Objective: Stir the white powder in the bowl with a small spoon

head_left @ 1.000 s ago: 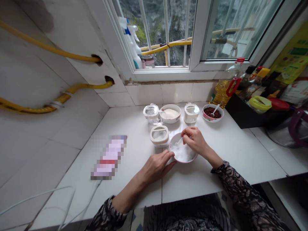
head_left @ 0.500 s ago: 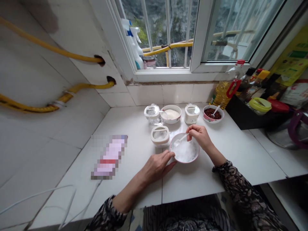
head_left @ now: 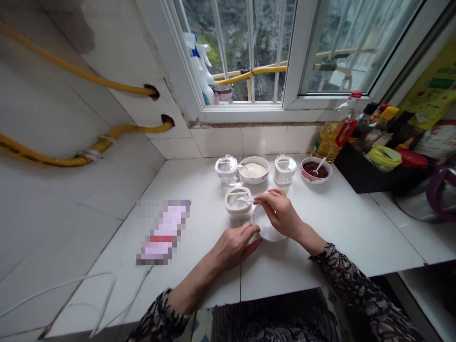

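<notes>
My right hand point(head_left: 280, 211) pinches the handle of a small white spoon point(head_left: 245, 200). The spoon's bowl end is at the top of a clear seasoning jar point(head_left: 238, 204) with a cream rim. Below my right hand sits a pink-rimmed bowl point(head_left: 268, 230) of white grains, partly covered by that hand. At the bowl's left side, my left hand point(head_left: 237, 244) holds the rim with fingers and thumb.
Behind stand two more jars point(head_left: 227, 170) point(head_left: 285, 169), a bowl of white powder point(head_left: 254, 171) and a bowl of dark red bits point(head_left: 316, 170) with a spoon. An oil bottle point(head_left: 331, 135) and a black condiment box point(head_left: 359, 166) are right. A blurred-out phone-like object point(head_left: 164, 232) lies left.
My right hand has moved left with the spoon, from above the pink-rimmed bowl to the top of the front jar. My left hand stays at the bowl's rim.
</notes>
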`<state>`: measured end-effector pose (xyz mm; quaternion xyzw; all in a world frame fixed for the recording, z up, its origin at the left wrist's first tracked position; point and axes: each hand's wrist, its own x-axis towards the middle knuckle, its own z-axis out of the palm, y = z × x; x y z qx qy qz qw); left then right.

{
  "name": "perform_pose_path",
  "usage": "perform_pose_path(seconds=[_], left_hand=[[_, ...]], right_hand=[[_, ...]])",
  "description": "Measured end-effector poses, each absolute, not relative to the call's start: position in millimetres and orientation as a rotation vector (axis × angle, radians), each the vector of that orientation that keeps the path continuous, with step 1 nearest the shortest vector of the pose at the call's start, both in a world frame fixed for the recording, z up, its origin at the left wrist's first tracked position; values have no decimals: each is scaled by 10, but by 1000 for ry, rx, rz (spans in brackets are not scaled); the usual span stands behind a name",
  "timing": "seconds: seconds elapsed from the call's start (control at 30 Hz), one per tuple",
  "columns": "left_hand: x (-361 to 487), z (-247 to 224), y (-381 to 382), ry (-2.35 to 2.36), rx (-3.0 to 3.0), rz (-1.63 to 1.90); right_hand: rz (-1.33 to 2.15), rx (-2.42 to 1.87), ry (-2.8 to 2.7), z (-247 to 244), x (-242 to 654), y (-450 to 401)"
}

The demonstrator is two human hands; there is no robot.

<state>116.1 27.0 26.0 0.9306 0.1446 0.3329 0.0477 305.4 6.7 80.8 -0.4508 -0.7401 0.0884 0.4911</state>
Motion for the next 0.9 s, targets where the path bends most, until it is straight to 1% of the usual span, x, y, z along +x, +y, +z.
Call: perform_pose_path(seconds=[0.03,0.1,0.27,0.37,0.5,0.57,0.67,0.73,0.9], left_hand=[[1161,262,270,441,2841,1016],[1160,268,269,437,2842,1015],[1157,288,264,428,2834,1013],[1152,291,264,424,2832,1000],[1139,281,267,417,2796,986],[1134,278,267,417,2785,976],[1130,275,266,429,2778,974],[1129,272,266,429,2780,974],[1119,271,264,428,2773,944]], right_hand=[[149,-1074,-1829,810,3059,62],[127,-1081,-1775,827,3102,45],[255,-1222,-1544,865,3307,-3],[168,-1242,-1610,852,3393,5],[4,-1220,-1830,801,3398,45],[28,-1216,-1948,773,3380,56],[158,-1181,-2048,754,3377,56],[205,-1161,-2022,760,3399,54],[145,-1247,-1860,776,3459,74]])
